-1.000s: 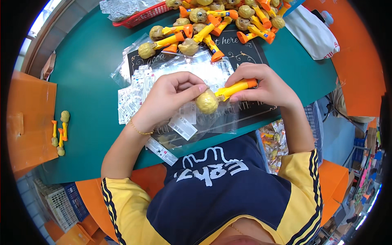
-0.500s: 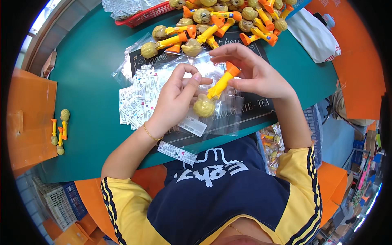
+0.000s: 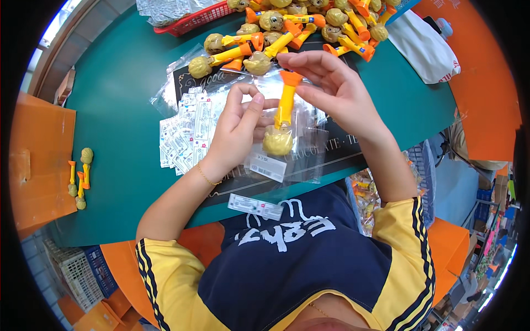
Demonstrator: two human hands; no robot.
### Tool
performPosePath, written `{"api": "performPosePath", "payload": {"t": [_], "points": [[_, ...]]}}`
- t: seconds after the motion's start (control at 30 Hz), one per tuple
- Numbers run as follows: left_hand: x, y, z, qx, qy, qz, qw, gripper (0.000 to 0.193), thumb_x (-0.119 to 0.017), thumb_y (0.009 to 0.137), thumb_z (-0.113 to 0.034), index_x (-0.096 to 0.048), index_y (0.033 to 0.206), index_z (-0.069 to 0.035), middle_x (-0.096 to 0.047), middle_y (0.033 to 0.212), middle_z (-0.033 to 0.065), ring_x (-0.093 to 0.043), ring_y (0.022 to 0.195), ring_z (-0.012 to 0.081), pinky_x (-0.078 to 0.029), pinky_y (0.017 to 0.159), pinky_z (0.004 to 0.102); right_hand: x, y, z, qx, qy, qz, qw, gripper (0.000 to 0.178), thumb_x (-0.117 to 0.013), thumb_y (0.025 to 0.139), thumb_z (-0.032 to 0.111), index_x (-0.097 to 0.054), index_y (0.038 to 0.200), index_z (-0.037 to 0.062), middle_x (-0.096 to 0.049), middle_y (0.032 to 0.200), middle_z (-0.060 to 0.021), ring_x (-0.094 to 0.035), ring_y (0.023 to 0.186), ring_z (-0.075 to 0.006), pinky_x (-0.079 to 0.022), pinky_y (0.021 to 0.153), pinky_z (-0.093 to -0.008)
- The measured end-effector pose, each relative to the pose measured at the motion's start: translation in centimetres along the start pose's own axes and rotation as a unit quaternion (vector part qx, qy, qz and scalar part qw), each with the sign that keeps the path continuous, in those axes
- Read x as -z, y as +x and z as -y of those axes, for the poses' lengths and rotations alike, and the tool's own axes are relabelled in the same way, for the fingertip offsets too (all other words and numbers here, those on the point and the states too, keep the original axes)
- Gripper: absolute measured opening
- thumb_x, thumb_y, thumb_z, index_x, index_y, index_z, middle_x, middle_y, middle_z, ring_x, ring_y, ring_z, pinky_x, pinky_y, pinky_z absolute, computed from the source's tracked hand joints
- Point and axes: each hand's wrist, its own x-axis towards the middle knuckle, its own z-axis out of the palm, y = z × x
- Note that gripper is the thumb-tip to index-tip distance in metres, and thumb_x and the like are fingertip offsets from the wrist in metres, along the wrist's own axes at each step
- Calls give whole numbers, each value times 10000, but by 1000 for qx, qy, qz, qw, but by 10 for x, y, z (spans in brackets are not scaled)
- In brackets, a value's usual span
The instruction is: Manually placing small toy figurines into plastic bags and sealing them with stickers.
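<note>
A yellow candy dispenser with an orange foot and a blond moulded head points head-down, over or partly inside a clear plastic bag. My right hand has its thumb and fingertips around the orange foot. To the left of the dispenser, my left hand is closed, its curled fingers apparently pinching the clear film; the exact grip is partly hidden. A white printed slip shows through the film below the head. Another printed strip hangs lower, by the table's front edge.
Several more dispensers are heaped at the back beside a red basket of packets. Printed slips lie left of my left hand on a black mat. A few dispensers lie far left. A white bag sits at the right.
The dispenser has swung from a slant to nearly upright, its orange foot moving left with my right hand. The lower printed strip has shifted right. My left hand has barely moved.
</note>
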Motion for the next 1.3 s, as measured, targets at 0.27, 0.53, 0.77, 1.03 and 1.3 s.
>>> {"api": "performPosePath", "payload": {"t": [0.27, 0.53, 0.77, 1.03, 1.3], "points": [[-3, 1, 16, -27, -57, -32, 998, 183, -420, 977, -250, -343, 1059, -105, -576, 1066, 192, -648, 866, 197, -537, 661, 261, -12, -5, 1, -29, -157, -30, 987, 257, -635, 813, -10, -558, 1058, -21, -642, 1005, -108, -633, 970, -188, -503, 852, -291], [-5, -3, 11, -35, -74, -45, 996, 166, -410, 980, -232, -339, 1054, -102, -584, 1059, 178, -653, 867, 217, -546, 658, 269, -4, -4, 13, 44, -188, 79, 978, 392, -514, 833, -28, -470, 1221, 3, -628, 1062, -127, -562, 1102, -207, -415, 956, -331], [-6, -2, 13, -32, -85, -20, 996, 178, -392, 984, -255, -320, 1056, -109, -565, 1146, 209, -655, 878, 239, -557, 669, 286, 12, 6, 26, -25, -359, 174, 917, 115, -631, 817, 68, -650, 915, 10, -644, 945, -85, -559, 990, -208, -421, 900, -330], [-5, -3, 13, -22, -69, -34, 997, 167, -381, 988, -250, -324, 1062, -112, -568, 1154, 200, -651, 879, 215, -550, 660, 271, 12, 7, 10, 43, -286, 229, 929, 235, -701, 766, 110, -667, 989, 42, -624, 860, -44, -493, 921, -212, -410, 845, -352], [-9, -4, 13, -80, -97, -38, 991, 159, -392, 986, -220, -333, 1073, -101, -524, 1201, 202, -643, 899, 212, -548, 681, 269, 4, 7, -1, -5, -264, 236, 935, 116, -686, 784, 110, -661, 870, 36, -604, 863, -52, -497, 965, -216, -374, 903, -340]]}}
